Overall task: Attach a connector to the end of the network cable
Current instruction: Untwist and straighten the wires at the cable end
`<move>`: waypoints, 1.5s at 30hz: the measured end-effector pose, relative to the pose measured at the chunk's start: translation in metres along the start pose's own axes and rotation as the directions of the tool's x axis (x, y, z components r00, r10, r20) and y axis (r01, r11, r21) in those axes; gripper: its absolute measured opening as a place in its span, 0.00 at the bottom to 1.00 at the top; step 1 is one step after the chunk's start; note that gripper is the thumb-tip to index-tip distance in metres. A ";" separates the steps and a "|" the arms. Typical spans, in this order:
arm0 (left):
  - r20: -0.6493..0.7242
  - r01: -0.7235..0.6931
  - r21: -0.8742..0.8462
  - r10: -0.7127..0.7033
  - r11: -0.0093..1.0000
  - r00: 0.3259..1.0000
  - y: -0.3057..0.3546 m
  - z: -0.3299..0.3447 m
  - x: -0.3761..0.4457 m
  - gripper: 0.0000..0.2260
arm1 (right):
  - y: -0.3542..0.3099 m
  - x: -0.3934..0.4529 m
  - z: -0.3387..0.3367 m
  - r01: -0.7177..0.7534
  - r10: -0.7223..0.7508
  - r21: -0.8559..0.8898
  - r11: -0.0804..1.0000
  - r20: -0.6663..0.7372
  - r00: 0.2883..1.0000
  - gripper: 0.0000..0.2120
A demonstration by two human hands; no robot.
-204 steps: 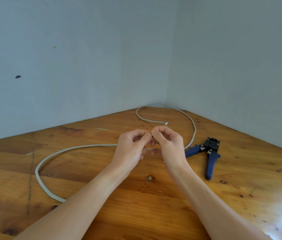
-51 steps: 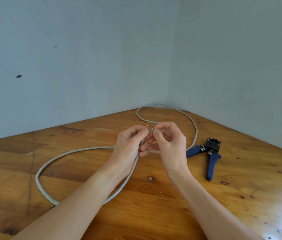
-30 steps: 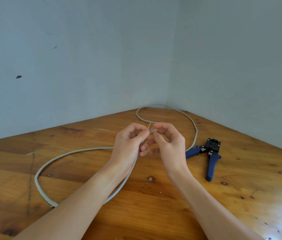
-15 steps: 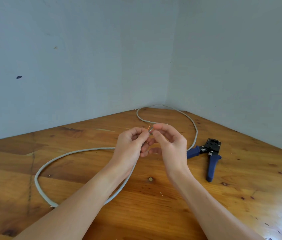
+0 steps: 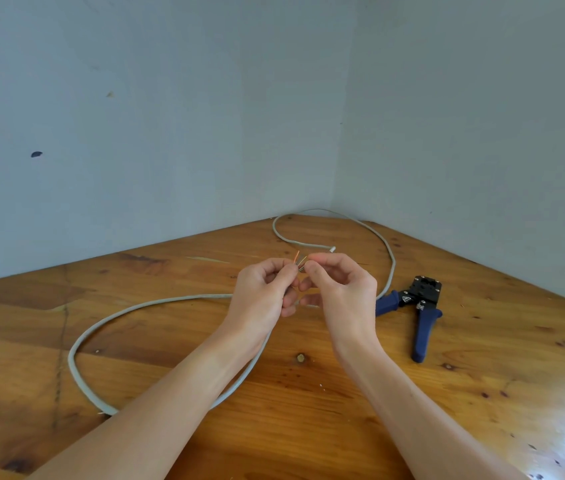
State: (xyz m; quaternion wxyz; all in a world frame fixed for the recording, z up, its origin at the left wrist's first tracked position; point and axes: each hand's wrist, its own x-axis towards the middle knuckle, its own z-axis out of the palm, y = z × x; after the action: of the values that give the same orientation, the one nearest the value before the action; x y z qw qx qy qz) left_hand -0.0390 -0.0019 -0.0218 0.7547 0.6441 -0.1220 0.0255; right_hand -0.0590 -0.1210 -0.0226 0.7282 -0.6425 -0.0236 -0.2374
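Note:
A long grey network cable (image 5: pixel 128 308) loops across the wooden table. My left hand (image 5: pixel 262 291) pinches its stripped end, held up above the table. Thin coloured wires (image 5: pixel 299 260), one of them orange, fan out above my fingertips. My right hand (image 5: pixel 341 291) pinches those wires between thumb and forefinger, close against the left hand. The cable's other end (image 5: pixel 332 249) lies on the table behind my hands with a small pale tip. I see no separate connector.
A crimping tool (image 5: pixel 419 308) with blue handles and a black head lies on the table right of my hands, next to a bend of the cable. The wooden table (image 5: pixel 482 393) fits into a corner between two pale blue walls.
Since the oldest frame the cable end has been lifted and its slack has slid under my left forearm. In the last second my fingers shift slightly on the wires, which stay fanned out.

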 end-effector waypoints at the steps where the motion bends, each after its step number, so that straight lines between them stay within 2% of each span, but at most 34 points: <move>1: -0.003 0.001 0.004 -0.001 1.000 1.000 0.000 0.000 0.000 0.10 | 0.000 0.000 0.000 -0.001 0.001 -0.003 1.000 0.002 1.000 0.05; 7: -0.025 0.011 0.053 -0.010 0.999 1.000 0.001 0.002 -0.001 0.11 | -0.001 0.001 0.001 -0.040 0.043 -0.044 0.998 0.056 0.998 0.05; 12: 0.024 0.035 0.058 -0.037 0.998 0.999 0.004 0.002 -0.003 0.12 | 0.000 0.002 0.000 -0.046 0.051 -0.067 0.997 0.074 0.996 0.06; 16: 0.071 0.052 -0.001 -0.051 0.999 0.996 0.006 0.002 -0.004 0.13 | -0.002 0.001 0.000 -0.009 0.013 -0.040 0.999 0.086 0.996 0.07; 25: 0.189 0.188 -0.159 -0.157 0.969 0.969 0.010 -0.003 0.000 0.13 | -0.006 -0.001 0.001 0.007 -0.011 0.030 1.000 0.137 0.990 0.06; 33: 0.252 0.284 -0.217 -0.227 0.934 0.941 0.010 -0.004 0.003 0.16 | -0.008 -0.002 0.001 0.002 -0.004 0.022 1.000 0.117 0.993 0.05; 41: 0.140 0.154 -0.057 -0.145 0.986 0.980 0.005 0.000 -0.002 0.12 | -0.004 0.000 0.001 -0.043 0.050 -0.077 0.996 0.094 0.994 0.06; 45: 0.100 0.123 -0.038 -0.118 0.992 0.988 0.005 0.002 -0.003 0.11 | -0.001 0.002 0.000 -0.019 0.029 -0.117 0.993 0.085 0.996 0.06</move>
State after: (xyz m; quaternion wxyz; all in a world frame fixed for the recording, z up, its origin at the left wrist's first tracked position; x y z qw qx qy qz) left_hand -0.0435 -0.0025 -0.0179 0.7620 0.6341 -0.1200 -0.0542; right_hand -0.0576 -0.1218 -0.0212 0.6906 -0.6938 -0.0337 -0.2014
